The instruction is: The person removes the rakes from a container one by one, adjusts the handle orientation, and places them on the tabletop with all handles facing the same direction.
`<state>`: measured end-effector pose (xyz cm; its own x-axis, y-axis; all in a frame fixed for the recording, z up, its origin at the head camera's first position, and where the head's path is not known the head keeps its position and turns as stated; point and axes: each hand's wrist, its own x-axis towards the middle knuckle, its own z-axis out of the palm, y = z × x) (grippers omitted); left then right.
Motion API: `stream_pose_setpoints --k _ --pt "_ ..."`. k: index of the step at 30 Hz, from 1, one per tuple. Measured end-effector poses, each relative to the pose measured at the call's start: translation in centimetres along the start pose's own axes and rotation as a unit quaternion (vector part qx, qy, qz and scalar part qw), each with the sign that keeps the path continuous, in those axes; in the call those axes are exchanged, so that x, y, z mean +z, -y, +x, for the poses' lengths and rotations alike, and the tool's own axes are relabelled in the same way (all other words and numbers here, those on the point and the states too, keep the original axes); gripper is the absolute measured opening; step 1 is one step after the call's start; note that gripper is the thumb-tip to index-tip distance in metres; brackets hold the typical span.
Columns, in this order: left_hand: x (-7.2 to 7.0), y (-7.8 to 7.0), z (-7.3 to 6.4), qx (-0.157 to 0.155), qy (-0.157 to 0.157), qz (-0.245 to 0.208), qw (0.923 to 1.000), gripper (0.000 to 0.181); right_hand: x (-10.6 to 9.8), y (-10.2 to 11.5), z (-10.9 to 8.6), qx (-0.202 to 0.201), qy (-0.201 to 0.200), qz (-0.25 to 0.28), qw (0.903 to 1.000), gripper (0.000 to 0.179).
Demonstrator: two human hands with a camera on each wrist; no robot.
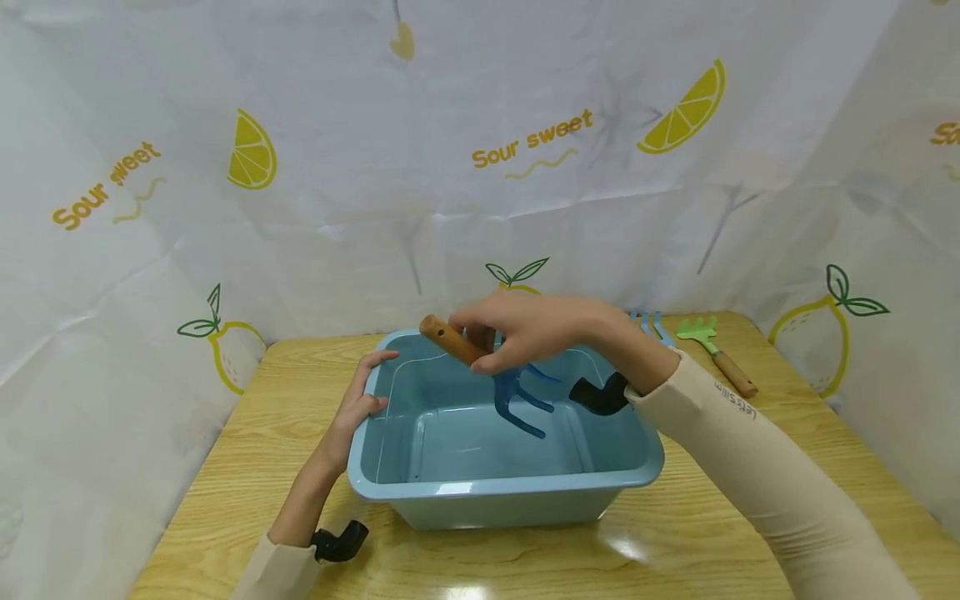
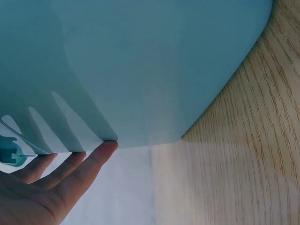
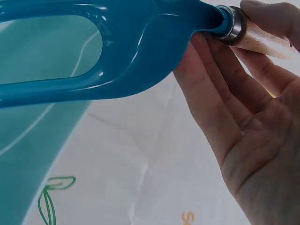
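A light-blue plastic basin [image 1: 502, 482] stands on the wooden table. At its left side my left hand [image 1: 358, 410] grips the rim, with finger and thumb over the edge; the left wrist view shows other fingers [image 2: 89, 164] against the outer wall [image 2: 136, 70]. My right hand [image 1: 525, 329] holds a blue garden hand fork [image 1: 508, 392] over the basin, its tines pointing down and right. Thumb and fingers are round the wooden handle [image 1: 450, 340] near the metal collar [image 3: 236, 26]. The handle's end sticks out to the left.
Behind the basin at right lie a green hand rake [image 1: 701, 332] with a wooden handle and another blue pronged tool [image 1: 658, 327], partly hidden by my right arm. A white lemon-print sheet [image 1: 420, 167] hangs at the back. The wooden table [image 1: 262, 417] extends around the basin.
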<state>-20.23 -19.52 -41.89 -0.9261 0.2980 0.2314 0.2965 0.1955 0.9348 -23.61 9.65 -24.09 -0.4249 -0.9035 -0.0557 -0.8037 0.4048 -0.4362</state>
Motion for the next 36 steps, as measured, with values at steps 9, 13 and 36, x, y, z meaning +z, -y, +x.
stream_pose_setpoints --k 9,13,36 --pt "-0.1 0.0 0.0 -0.001 0.003 -0.005 1.0 0.069 -0.7 -0.5 -2.1 0.05 -0.071 0.037 0.9955 0.025" --pt "-0.1 0.1 -0.1 -0.003 0.001 -0.007 1.0 0.069 -0.4 -0.9 -2.3 0.07 -0.095 0.051 0.9917 0.03" --pt "0.0 0.1 0.0 0.002 0.008 -0.014 0.9999 0.068 -1.8 -2.3 -9.0 0.127 -0.299 0.237 0.9156 0.016"
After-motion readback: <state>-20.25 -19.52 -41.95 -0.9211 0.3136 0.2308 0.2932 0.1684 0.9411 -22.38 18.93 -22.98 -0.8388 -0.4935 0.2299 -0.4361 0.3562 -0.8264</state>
